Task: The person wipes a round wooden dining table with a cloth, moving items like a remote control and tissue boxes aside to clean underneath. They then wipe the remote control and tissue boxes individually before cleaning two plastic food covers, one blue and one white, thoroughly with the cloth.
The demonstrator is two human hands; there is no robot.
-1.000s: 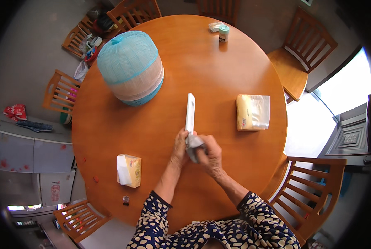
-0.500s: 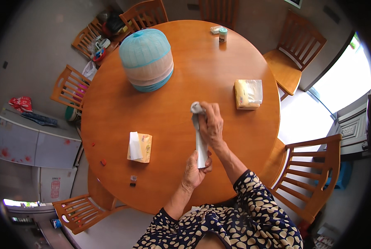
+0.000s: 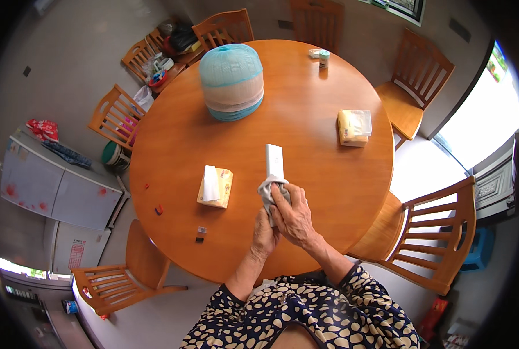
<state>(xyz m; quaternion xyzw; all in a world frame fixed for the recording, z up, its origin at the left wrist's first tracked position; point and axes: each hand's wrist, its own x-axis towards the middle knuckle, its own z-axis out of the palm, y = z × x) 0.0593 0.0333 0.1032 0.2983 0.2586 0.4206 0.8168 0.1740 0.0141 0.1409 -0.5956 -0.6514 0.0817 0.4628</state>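
Note:
Over the near part of the round wooden table [image 3: 230,148], a slim white oblong device [image 3: 275,160] with a small round mark juts forward from my hands. My right hand [image 3: 294,215] presses a crumpled grey cloth [image 3: 271,191] around its near half. Closed around the device's near end is my left hand [image 3: 265,235], partly covered by the cloth and my right fingers. To the left lies a yellow pack of tissues [image 3: 222,187] with a white sheet sticking out. A tiny clear-and-black item [image 3: 200,234] and a small red piece [image 3: 159,209] lie near the table's left edge.
A blue-and-white domed mesh food cover [image 3: 232,81] stands at the back. Another tissue pack [image 3: 352,129] lies on the right. A small lidded jar [image 3: 324,59] stands at the far edge. Wooden chairs [image 3: 431,232] ring the table, and a fridge [image 3: 62,186] stands left.
My right hand has slid the cloth along the device from its far end toward me, baring the far half. My left hand stays at the near end. The whole view has shifted slightly.

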